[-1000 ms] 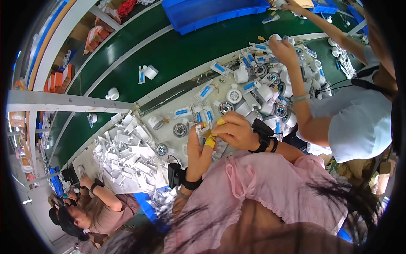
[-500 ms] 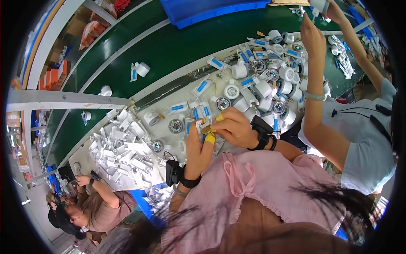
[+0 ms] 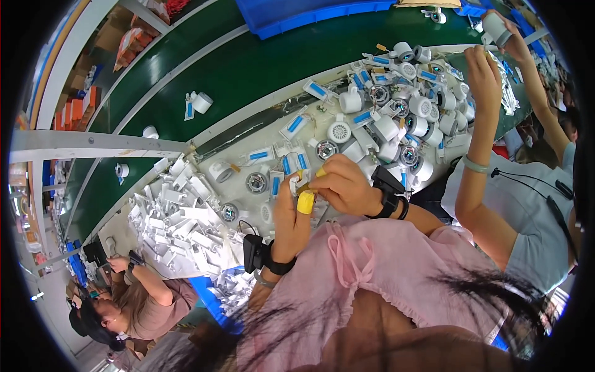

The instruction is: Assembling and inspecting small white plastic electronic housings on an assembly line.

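My left hand (image 3: 291, 218) is closed around a small white plastic part (image 3: 295, 183), mostly hidden by the fingers; yellow tape wraps the thumb. Close against it, my right hand (image 3: 348, 187), also with a yellow-wrapped finger, pinches at the same part; a small brownish bit shows between the fingertips, too small to name. Just beyond lie white plastic pieces with blue strips (image 3: 295, 162) and a round white housing with a grille (image 3: 339, 132). Left of my left hand sits a round white housing with a dark open face (image 3: 230, 212).
White plastic casings (image 3: 180, 217) are heaped at left, round white housings (image 3: 421, 108) at right. A green conveyor belt (image 3: 149, 74) runs behind, with a blue bin (image 3: 310, 18) at the far side. One co-worker's arm (image 3: 480, 136) reaches in at right; another person (image 3: 149, 297) sits at lower left.
My hands stay together on the small part, the left thumb shifting slightly. The co-worker at right has moved hands rightward, holding a white cylinder. Housings on the belt have slid slightly left.
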Demonstrator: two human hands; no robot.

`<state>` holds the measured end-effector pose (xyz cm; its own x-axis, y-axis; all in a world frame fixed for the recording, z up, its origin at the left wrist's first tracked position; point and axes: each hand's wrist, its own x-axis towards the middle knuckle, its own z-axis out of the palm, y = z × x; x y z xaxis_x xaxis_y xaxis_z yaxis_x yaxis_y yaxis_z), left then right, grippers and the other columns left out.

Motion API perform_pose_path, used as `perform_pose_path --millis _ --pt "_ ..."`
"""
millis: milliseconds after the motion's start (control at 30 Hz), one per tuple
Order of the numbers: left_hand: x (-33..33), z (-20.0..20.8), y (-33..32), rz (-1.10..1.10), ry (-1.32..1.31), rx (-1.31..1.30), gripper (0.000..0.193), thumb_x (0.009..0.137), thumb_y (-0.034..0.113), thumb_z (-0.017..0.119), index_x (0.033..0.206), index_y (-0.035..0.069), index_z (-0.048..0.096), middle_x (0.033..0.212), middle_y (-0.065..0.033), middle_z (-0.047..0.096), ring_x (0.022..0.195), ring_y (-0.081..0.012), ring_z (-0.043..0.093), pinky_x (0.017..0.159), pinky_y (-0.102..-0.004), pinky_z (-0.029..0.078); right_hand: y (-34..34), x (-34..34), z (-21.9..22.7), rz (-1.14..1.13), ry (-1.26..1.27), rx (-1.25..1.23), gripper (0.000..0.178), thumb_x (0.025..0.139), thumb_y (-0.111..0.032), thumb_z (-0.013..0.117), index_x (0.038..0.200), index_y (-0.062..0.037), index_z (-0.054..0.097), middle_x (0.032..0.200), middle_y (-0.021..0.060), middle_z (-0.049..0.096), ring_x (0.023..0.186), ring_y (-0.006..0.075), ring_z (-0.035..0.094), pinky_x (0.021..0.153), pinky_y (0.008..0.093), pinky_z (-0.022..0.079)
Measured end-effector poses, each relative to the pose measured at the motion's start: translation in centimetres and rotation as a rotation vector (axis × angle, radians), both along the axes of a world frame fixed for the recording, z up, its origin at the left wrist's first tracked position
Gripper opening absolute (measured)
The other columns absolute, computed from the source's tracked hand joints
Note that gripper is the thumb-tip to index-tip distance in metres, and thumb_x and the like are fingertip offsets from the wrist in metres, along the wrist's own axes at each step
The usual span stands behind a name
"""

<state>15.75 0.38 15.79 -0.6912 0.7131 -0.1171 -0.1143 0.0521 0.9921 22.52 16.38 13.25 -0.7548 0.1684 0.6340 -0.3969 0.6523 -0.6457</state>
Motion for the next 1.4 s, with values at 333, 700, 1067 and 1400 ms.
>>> perform_pose_path --millis 333,700,1067,1400 --pt "0.2 -0.3 0.4 -0.005 0.016 -0.032 0.035 0.097 0.010 0.048 0.129 -0.001 0.043 0.084 -0.0031 0.058 0.064 -0.0064 0.049 0.053 -0.0206 0.040 0.2 0.1 0.0 -0.012 -0.006 0.006 0.029 0.066 -0.001 0.073 0.093 -0.0094 0.066 0.089 0.0079 0.056 0.079 0.0288 0.055 0.070 0.0377 0.045" --pt "0.2 -0.7 0.4 0.042 0.117 -0.053 0.025 0.098 0.009 0.044 0.119 -0.002 0.051 0.068 -0.0007 0.051 0.054 -0.0069 0.045 0.048 -0.0218 0.036 -0.2 0.0 0.3 -0.009 -0.016 -0.027 0.020 0.071 -0.005 0.070 0.089 -0.0104 0.063 0.085 0.0064 0.054 0.077 0.0282 0.053 0.067 0.0372 0.042" --pt "-1.8 1.5 0.6 -0.044 -0.250 0.179 0.034 0.102 0.022 0.035 0.121 -0.002 0.050 0.086 -0.0099 0.059 0.058 -0.0135 0.055 0.052 -0.0240 0.045 1.3 -0.6 -1.8 0.247 -0.297 -0.820 0.057 0.090 -0.018 0.060 0.140 -0.0088 0.035 0.124 0.0101 0.051 0.105 0.0211 0.057 0.089 0.0391 0.049" --pt "-2.6 -0.6 -2.0 0.015 -0.251 0.113 0.033 0.101 0.027 0.040 0.118 0.000 0.045 0.088 -0.0130 0.058 0.056 -0.0186 0.057 0.046 -0.0320 0.053 2.5 -1.0 1.8 -0.001 -0.521 -0.362 0.069 0.075 -0.027 0.075 0.131 -0.0066 0.040 0.110 0.0162 0.057 0.094 0.0275 0.062 0.077 0.0324 0.051"
